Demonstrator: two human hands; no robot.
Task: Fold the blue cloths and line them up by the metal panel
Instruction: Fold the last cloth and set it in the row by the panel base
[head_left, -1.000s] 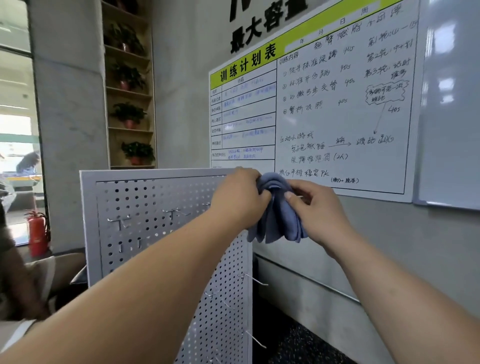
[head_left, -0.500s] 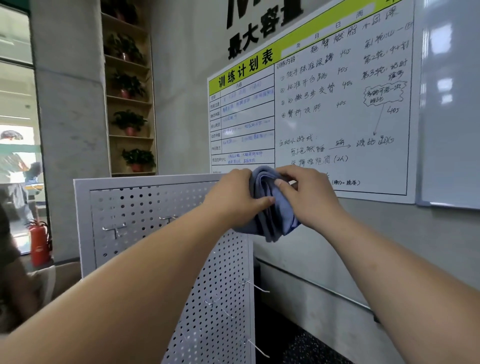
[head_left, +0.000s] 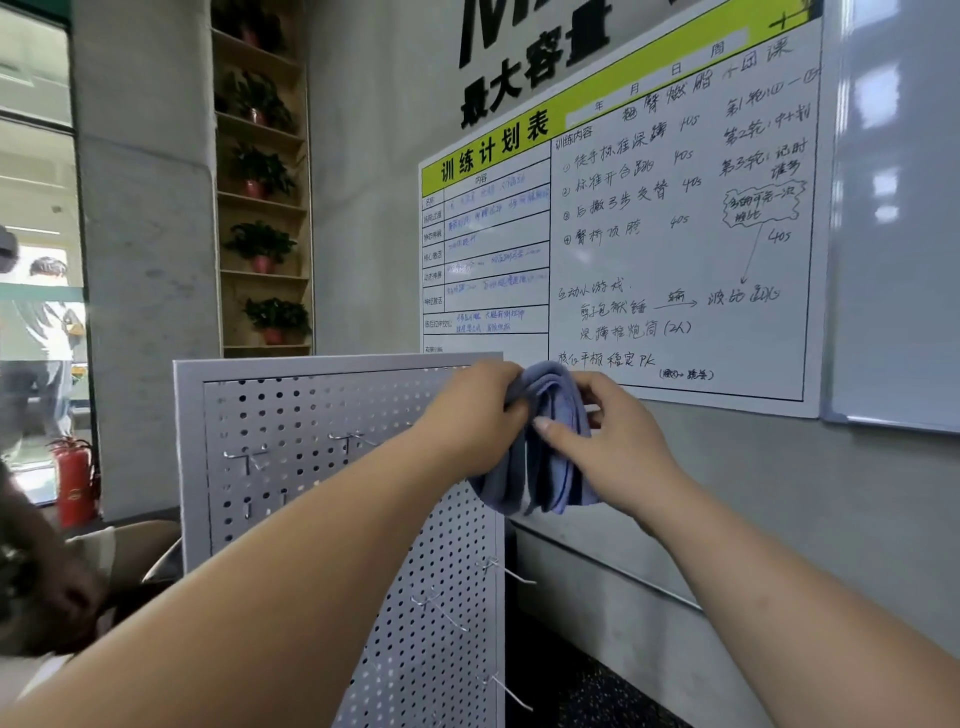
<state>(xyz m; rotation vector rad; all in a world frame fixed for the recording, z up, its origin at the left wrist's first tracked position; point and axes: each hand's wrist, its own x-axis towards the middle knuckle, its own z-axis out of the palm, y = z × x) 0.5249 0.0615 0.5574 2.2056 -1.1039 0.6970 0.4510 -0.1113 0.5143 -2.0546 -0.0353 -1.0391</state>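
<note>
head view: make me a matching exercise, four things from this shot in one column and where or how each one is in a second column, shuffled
Column 1
1. blue fabric cloth
2. grey perforated metal panel
3. red fire extinguisher
4. white board with a yellow header

Column 2
a. low at the far left edge of the view
b. fixed on the grey wall, covered in handwriting
c. bunched, gripped by the left hand and right hand
d. standing upright, small wire hooks in its holes

Pairs: 1-c, 2-d, 3-a, 4-b
</note>
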